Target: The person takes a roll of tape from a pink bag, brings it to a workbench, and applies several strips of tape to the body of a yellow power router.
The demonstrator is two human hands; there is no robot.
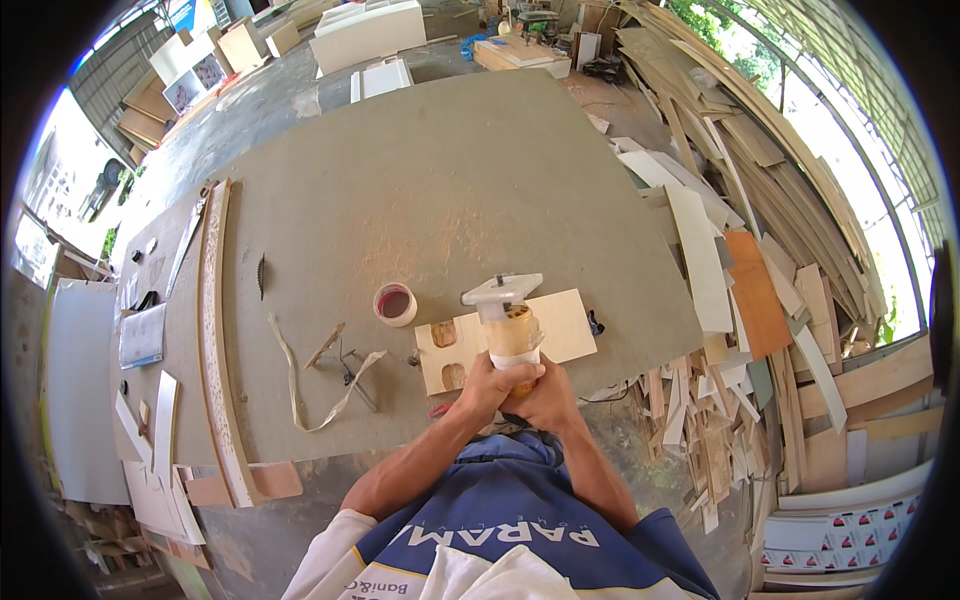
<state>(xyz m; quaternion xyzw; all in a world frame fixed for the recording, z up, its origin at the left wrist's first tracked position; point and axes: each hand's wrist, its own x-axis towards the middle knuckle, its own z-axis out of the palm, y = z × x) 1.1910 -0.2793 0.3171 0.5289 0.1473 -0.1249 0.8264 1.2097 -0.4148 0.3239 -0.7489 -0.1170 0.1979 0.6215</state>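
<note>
Power tool (514, 333), yellow-bodied, just right of frame centre: was held by left hand (492, 386) and right hand (545, 393), both wrapped round its lower end. Pale, twice-pierced board (566, 326): lay behind on bench (330, 200), contact unclear. Good handling likely required level, firm two-handed control.

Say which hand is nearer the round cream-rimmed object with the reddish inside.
Left. The left hand, gripping the tan cylindrical power tool, is below and right of the round object; the right hand, also gripping, is farther right.
</note>
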